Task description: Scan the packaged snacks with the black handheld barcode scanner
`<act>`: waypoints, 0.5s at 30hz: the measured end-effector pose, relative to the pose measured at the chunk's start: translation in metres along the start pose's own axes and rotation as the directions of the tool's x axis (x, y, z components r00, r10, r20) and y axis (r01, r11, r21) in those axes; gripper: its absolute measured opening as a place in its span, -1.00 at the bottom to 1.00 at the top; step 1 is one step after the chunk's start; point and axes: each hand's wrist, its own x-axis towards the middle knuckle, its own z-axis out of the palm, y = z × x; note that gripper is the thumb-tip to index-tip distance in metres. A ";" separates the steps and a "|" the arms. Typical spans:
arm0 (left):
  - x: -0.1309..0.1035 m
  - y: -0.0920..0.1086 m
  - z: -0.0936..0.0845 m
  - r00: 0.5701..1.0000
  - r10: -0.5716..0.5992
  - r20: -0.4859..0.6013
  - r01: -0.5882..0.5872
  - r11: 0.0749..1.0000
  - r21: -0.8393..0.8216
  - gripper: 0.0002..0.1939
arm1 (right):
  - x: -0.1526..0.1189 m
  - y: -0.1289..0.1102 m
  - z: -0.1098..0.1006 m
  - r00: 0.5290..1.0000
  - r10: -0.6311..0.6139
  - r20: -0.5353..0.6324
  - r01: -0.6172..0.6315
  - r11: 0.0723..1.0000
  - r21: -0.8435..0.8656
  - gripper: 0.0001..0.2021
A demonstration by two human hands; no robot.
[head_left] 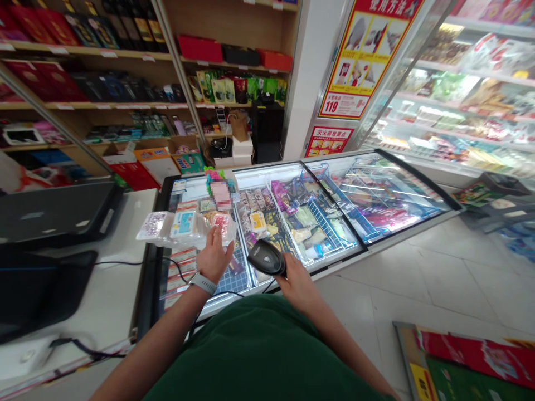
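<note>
My right hand (296,283) is wrapped round the handle of a black barcode scanner (266,257), whose head points left over the freezer's glass top. Reaching forward, my left hand (215,259) has its fingers stretched out at a clear plastic food pack with a red label (222,224); its fingertips appear to touch the near side. Left of it, a blue-labelled pack (184,224) and a pack with a purple-and-white label (154,226) sit in a row. A yellow-labelled pack (258,221) shows right of them; whether it lies on or under the glass I cannot tell.
The chest freezer (334,257) holds bagged goods in wire baskets. A colourful figure (214,177) stands on its far part. A counter with a black device (58,209) is at left. Scanner cable crosses the freezer's near side. Stocked shelves stand behind; a box (468,356) sits lower right.
</note>
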 end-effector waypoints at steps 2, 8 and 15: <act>-0.005 0.008 -0.002 0.998 0.068 -0.007 -0.068 0.997 -0.039 -0.41 | -0.001 0.005 0.001 1.000 0.011 -0.005 -0.011 1.000 0.008 -0.83; -0.001 0.028 0.017 0.984 0.160 0.082 -0.146 0.978 -0.151 -0.50 | -0.005 0.022 0.000 0.991 0.124 -0.041 -0.123 0.992 0.023 -0.83; 0.030 0.042 0.065 0.954 0.016 0.301 0.068 0.961 -0.267 -0.32 | -0.015 0.046 -0.008 0.948 0.270 -0.168 -0.267 0.963 0.039 -0.84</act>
